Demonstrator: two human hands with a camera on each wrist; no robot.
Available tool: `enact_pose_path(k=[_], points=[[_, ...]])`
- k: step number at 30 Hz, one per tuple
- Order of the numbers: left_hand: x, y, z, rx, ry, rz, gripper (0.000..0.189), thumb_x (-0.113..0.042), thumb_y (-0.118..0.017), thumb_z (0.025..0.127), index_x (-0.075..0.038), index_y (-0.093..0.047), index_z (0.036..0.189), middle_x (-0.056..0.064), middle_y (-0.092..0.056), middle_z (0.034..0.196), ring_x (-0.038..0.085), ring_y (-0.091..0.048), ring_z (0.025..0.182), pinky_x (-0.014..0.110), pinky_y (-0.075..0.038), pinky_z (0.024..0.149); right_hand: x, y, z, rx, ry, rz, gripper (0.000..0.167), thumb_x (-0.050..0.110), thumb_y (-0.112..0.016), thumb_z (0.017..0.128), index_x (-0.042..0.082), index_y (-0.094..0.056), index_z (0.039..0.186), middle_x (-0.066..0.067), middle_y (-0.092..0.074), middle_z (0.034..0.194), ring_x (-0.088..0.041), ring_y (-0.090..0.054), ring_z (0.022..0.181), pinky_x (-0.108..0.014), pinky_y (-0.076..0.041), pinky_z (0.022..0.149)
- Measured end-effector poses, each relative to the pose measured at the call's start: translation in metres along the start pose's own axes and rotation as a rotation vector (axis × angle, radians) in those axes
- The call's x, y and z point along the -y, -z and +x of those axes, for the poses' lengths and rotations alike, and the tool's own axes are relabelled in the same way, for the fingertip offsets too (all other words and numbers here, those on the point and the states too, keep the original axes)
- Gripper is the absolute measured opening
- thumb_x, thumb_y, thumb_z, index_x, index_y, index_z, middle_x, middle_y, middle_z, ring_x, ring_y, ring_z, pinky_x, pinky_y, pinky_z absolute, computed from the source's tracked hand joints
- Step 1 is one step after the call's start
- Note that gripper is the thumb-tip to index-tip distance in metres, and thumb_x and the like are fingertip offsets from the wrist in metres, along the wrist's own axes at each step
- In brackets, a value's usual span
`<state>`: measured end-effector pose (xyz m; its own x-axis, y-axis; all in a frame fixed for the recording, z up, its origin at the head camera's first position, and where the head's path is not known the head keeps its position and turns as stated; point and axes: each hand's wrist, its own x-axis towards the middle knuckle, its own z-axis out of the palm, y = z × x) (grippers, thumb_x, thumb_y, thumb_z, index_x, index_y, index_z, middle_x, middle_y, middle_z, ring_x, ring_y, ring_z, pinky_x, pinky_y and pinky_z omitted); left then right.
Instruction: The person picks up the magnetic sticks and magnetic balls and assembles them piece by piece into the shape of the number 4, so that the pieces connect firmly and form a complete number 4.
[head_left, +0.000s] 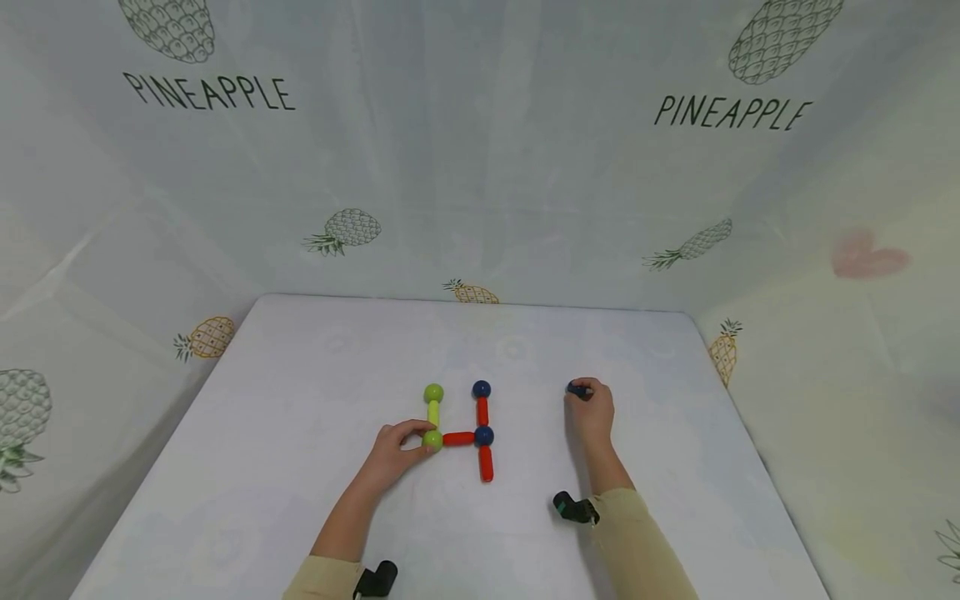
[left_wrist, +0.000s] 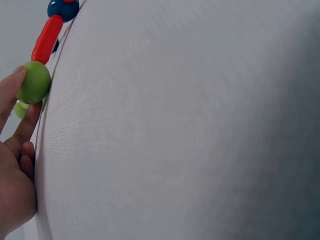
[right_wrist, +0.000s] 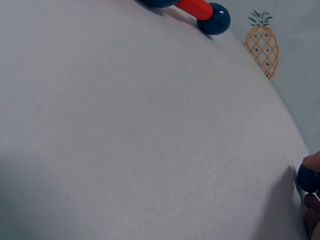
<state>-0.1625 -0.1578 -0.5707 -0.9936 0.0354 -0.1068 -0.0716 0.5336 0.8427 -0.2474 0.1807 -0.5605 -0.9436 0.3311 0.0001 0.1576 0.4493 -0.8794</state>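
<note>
On the white table lies a joined figure of balls and rods, shaped like a 4. My left hand [head_left: 393, 454] pinches its lower green ball [head_left: 432, 440] between thumb and fingers. A light green rod [head_left: 433, 414] runs from there up to another green ball [head_left: 433, 392]. Sideways, a red rod [head_left: 458, 438] reaches a blue ball [head_left: 483, 436], from which a red rod [head_left: 482, 411] leads up to a second blue ball [head_left: 482, 389] and another red rod [head_left: 486, 464] points down. Off to the right, my right hand [head_left: 594, 408] grips a separate blue ball [right_wrist: 308, 179] close over the table.
A pale cloth with printed pineapples [head_left: 352, 227] hangs behind and beside the table [head_left: 300, 350]. Black wrist devices [head_left: 573, 507] stick out inward from both tan sleeves [head_left: 637, 542].
</note>
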Motion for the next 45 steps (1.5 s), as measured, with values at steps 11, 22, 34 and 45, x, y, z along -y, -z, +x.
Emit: enact_pose_path(k=[11, 22, 34, 45], points=[[0.003, -0.001, -0.001, 0.004, -0.002, -0.002, 0.029, -0.021, -0.079, 0.083, -0.022, -0.071, 0.111, -0.008, -0.062, 0.102, 0.02, -0.045, 0.1, 0.04, -0.041, 0.086, 0.004, 0.005, -0.016, 0.09, -0.03, -0.002, 0.021, 0.004, -0.068, 0.086, 0.002, -0.063, 0.106, -0.016, -0.054, 0.107, -0.029, -0.047, 0.093, -0.036, -0.04, 0.073], [0.001, 0.0, -0.001, 0.006, 0.008, 0.0, 0.029, -0.02, -0.078, 0.083, -0.022, -0.071, 0.112, -0.006, -0.061, 0.103, 0.02, -0.045, 0.101, 0.041, -0.041, 0.086, 0.011, 0.005, -0.037, 0.157, -0.027, 0.01, 0.034, 0.0, -0.071, 0.083, 0.003, -0.058, 0.115, -0.017, -0.058, 0.116, -0.031, -0.051, 0.1, -0.039, -0.044, 0.081], [0.002, 0.0, 0.001, 0.009, -0.002, 0.0, 0.029, -0.02, -0.078, 0.084, -0.022, -0.071, 0.112, -0.006, -0.062, 0.103, 0.02, -0.045, 0.102, 0.042, -0.04, 0.087, 0.02, 0.004, -0.061, 0.236, -0.004, 0.039, 0.039, -0.001, -0.074, 0.082, 0.003, -0.061, 0.119, -0.015, -0.061, 0.114, -0.025, -0.054, 0.093, -0.03, -0.046, 0.072], [0.002, -0.002, 0.002, 0.014, -0.004, -0.006, 0.029, -0.021, -0.079, 0.083, -0.022, -0.071, 0.111, -0.006, -0.061, 0.104, 0.02, -0.045, 0.102, 0.042, -0.041, 0.087, 0.019, 0.001, -0.075, 0.285, -0.017, 0.054, 0.039, 0.002, -0.076, 0.08, 0.007, -0.064, 0.117, -0.013, -0.061, 0.114, -0.022, -0.054, 0.089, -0.029, -0.046, 0.071]])
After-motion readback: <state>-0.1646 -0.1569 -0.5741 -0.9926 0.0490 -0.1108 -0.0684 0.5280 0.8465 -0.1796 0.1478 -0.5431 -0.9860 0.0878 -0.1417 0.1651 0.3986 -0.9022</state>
